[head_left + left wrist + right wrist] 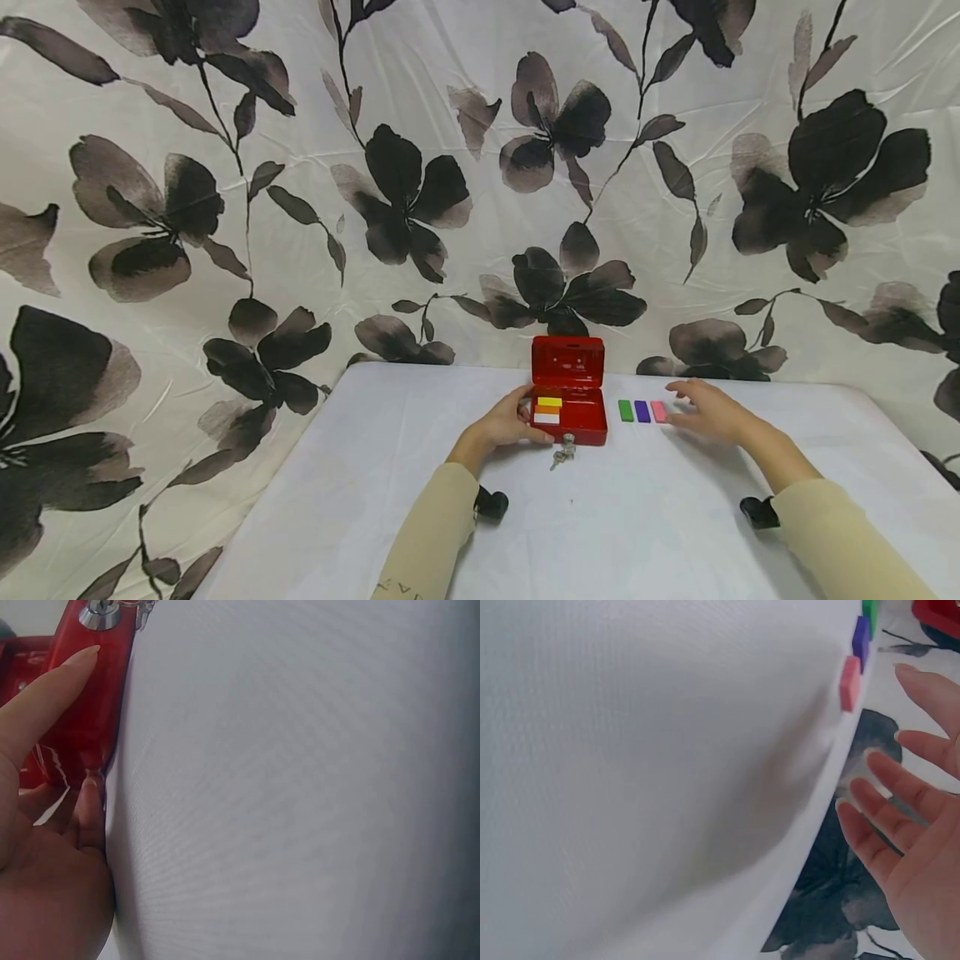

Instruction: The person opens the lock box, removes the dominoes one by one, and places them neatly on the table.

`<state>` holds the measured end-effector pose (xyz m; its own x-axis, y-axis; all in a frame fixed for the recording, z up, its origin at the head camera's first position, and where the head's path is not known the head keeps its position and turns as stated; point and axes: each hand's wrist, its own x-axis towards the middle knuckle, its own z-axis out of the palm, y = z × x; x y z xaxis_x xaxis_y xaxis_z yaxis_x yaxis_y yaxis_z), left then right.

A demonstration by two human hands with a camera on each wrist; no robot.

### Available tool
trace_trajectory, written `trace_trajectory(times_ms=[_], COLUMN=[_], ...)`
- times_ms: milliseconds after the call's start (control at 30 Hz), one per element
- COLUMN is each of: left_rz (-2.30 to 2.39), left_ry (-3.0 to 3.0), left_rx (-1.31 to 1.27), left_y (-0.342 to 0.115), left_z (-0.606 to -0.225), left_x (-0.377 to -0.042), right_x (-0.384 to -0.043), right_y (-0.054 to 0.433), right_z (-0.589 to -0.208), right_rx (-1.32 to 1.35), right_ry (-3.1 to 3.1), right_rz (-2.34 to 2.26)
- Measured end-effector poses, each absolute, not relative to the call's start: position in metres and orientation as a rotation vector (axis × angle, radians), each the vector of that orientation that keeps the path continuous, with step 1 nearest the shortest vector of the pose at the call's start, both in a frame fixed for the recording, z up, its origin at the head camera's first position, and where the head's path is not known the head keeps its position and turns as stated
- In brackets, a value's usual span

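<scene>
A red metal cash box [588, 436] stands on the table with its lid [567, 360] raised. Inside, on the left, lie a yellow block [550, 402], an orange block [548, 410] and a white block [546, 418]. My left hand [501, 423] grips the box's left end, thumb along the front face and fingers round the side. Keys [561, 456] hang from the front lock. To the right of the box, a green block [626, 411], a purple block [642, 412] and a pink block [659, 412] form a row. Fingers spread, my right hand [708, 414] hovers beside the pink block, holding nothing.
A white cloth covers the table [600, 533]. Behind its far edge hangs a floral curtain [450, 208], close to the back of the box. Dark wrist-camera mounts sit below both sleeves.
</scene>
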<state>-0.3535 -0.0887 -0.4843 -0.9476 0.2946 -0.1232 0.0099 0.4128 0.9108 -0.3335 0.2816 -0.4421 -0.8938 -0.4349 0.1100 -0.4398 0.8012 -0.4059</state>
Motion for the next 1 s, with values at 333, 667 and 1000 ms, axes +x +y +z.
trace_trajectory(times_ms=[333,667,1000], left_rz=[1.541,1.537,1.559], left_ry=[2.406,2.413,2.392], left_rx=[0.26,0.266,0.276], left_y=[-0.09,-0.089,-0.089], left_z=[-0.488,-0.484,-0.484], left_x=[-0.354,-0.352,-0.352], right_x=[-0.323,-0.322,-0.322], right_y=[0.276,0.241,0.205], right_z=[-0.428,-0.415,-0.42], right_rx=[0.757,0.824,0.936], right_ry=[-2.92,-2.913,-2.895], right_rz=[0.673,0.721,0.792])
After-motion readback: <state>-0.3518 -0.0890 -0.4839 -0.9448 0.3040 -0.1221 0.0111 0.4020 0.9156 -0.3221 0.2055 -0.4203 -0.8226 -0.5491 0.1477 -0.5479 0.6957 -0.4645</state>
